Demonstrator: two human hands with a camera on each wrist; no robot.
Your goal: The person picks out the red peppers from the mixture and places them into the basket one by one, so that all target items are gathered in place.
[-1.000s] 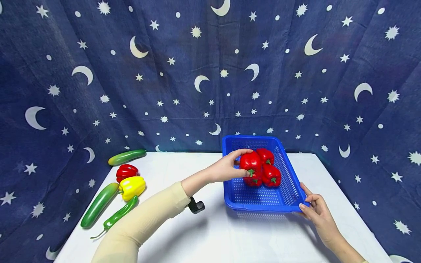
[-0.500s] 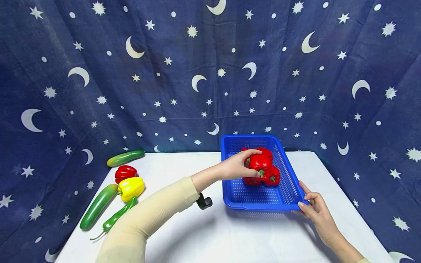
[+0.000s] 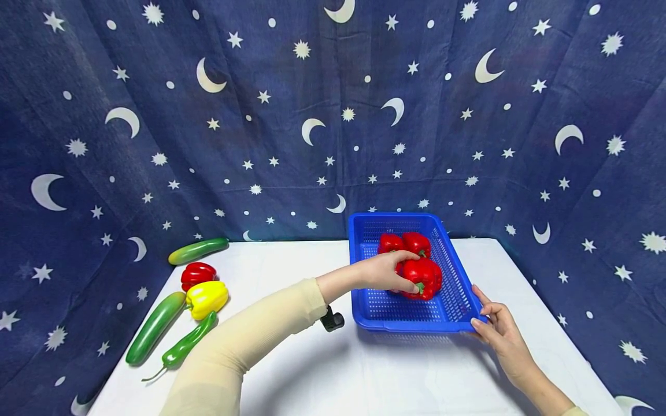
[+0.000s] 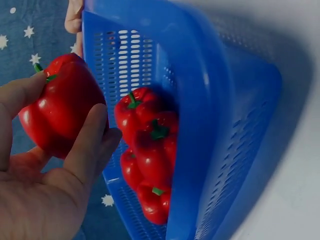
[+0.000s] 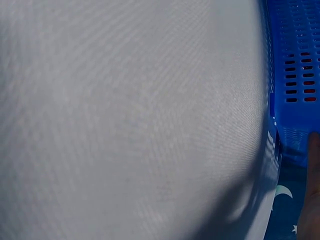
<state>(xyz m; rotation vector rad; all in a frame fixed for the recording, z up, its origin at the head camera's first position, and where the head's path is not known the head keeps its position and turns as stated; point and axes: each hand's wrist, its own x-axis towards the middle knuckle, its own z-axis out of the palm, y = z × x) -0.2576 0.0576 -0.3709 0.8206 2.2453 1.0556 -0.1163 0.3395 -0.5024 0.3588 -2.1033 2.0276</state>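
Observation:
My left hand (image 3: 386, 273) grips a glossy red bell pepper (image 3: 420, 271) between thumb and fingers, over the inside of the blue plastic basket (image 3: 406, 327). In the left wrist view, that bell pepper (image 4: 65, 112) is apart from several red bell peppers (image 4: 156, 150) lying together in the basket. Two of those show beyond my fingers in the head view, and the others are mostly hidden. At the basket's near right corner, my right hand (image 3: 506, 342) holds the rim, thumb on top. The right wrist view catches only one finger (image 5: 313, 165) against the basket.
On the white table's (image 3: 291, 370) left side lie a red bell pepper (image 3: 198, 275), a yellow bell pepper (image 3: 208, 299), a long green pepper (image 3: 188, 342) and two cucumbers, one nearer (image 3: 156, 328) and one farther (image 3: 199, 251). A starry blue cloth (image 3: 333, 115) surrounds the table.
My left hand has carried its bell pepper right and nearer to me across the basket, uncovering the peppers at the back. My right hand keeps its hold on the corner.

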